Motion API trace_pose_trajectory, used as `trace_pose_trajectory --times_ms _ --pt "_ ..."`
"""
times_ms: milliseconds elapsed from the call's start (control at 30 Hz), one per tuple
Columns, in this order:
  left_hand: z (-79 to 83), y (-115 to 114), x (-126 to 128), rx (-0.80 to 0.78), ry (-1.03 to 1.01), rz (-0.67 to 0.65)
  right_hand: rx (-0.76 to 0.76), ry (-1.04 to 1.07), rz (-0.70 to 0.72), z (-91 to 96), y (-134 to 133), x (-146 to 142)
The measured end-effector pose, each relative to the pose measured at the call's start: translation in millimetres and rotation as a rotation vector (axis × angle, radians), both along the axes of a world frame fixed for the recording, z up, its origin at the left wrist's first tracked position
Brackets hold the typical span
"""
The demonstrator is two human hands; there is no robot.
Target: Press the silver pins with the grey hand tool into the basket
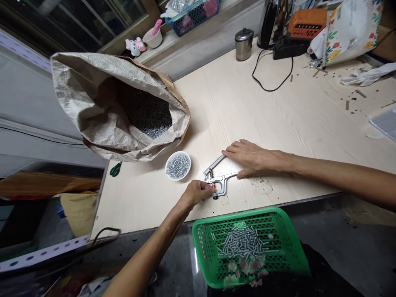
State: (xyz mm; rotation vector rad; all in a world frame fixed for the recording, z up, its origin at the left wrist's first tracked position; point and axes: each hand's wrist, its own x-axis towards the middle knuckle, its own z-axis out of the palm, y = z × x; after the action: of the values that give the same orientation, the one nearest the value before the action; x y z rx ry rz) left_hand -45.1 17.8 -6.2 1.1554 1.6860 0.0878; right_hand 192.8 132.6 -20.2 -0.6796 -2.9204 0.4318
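Observation:
A pair of silver snap-fastener pliers (220, 180) lies on the wooden tabletop, its handles spread apart and a spring showing between them. My right hand (247, 156) holds the handles, fingers on the upper one and thumb against the lower. At the jaw end my left hand (198, 192) is closed in a pinch, close to a small red part. Whatever sits between those fingertips is hidden. Just beyond the left hand stands a white bowl (167, 175) of small shiny metal pieces. Nearest my body is a green basket (198, 247) with a heap of grey screw-like pieces (244, 241).
A large woven sack (71, 86) with many dark metal pieces stands open at the left. Green-handled scissors (115, 169) lie by the table's left edge. Farther back are a lidded metal canister (244, 44), a black cable (262, 87) and an orange battery (307, 24).

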Motion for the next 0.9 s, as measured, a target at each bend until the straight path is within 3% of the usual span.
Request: trace_pose_trajectory --times_ms 100,200,267,333,467,600,733,900 --pt "8.7 -8 8 0.078 0.176 -0.046 -0.022 0.002 -0.011 5.6 -6 -2" --pt "16.0 -14 26 0.449 0.421 -0.156 -0.072 0.008 -0.005 7.8 -13 -1" --pt "14.8 -11 41 0.722 0.462 -0.291 -0.091 0.032 -0.017 7.3 -17 -1" --pt "9.1 0 53 0.859 0.433 -0.452 -0.102 0.052 -0.042 6.2 -22 1" --pt "-1.3 28 57 0.850 0.366 -0.702 -0.127 0.001 -0.141 6.6 -28 8" --pt "2.5 40 56 0.805 0.432 -0.804 -0.050 -0.045 -0.176 10.9 -28 15" --pt "3.8 37 64 0.813 0.407 -0.815 -0.012 -0.038 -0.141 9.5 -31 13" --pt "-12.4 26 73 0.863 0.370 -0.704 -0.027 0.008 -0.158 -5.3 -39 7"
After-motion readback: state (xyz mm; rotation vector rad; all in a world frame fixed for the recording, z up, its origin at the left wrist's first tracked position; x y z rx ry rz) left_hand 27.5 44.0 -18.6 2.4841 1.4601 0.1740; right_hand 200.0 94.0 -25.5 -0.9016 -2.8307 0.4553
